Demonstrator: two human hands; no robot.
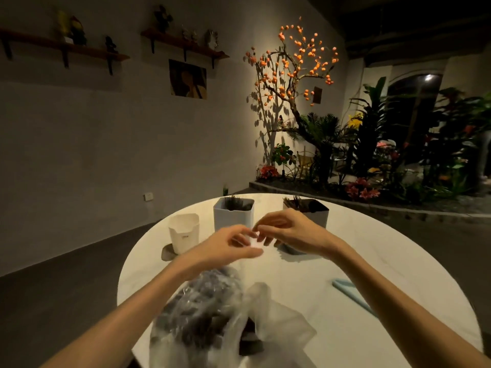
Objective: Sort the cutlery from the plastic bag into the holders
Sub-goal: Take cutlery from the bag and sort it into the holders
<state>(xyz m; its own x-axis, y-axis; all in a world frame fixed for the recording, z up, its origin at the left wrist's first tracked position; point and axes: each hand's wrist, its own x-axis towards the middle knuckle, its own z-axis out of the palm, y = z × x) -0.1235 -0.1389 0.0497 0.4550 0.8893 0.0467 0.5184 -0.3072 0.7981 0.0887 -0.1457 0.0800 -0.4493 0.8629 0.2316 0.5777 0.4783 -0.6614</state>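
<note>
A clear plastic bag (212, 322) holding dark cutlery lies on the near part of the round white table (332, 261). Three holders stand at the far side: a white one (183, 232) on the left, a grey one (233, 214) in the middle with dark cutlery sticking up, and a third (314, 211) on the right with dark and brown pieces, partly hidden by my right hand. My left hand (228, 248) and right hand (287, 229) meet above the table in front of the middle holder. Both pinch one small pale item (256, 244), blurred, so I cannot tell what it is.
A light blue strip (350, 290) lies on the table's right side under my right forearm. A dark flat patch (166, 253) sits under the left holder. Beyond the table are a plain wall with shelves and a bed of plants at right.
</note>
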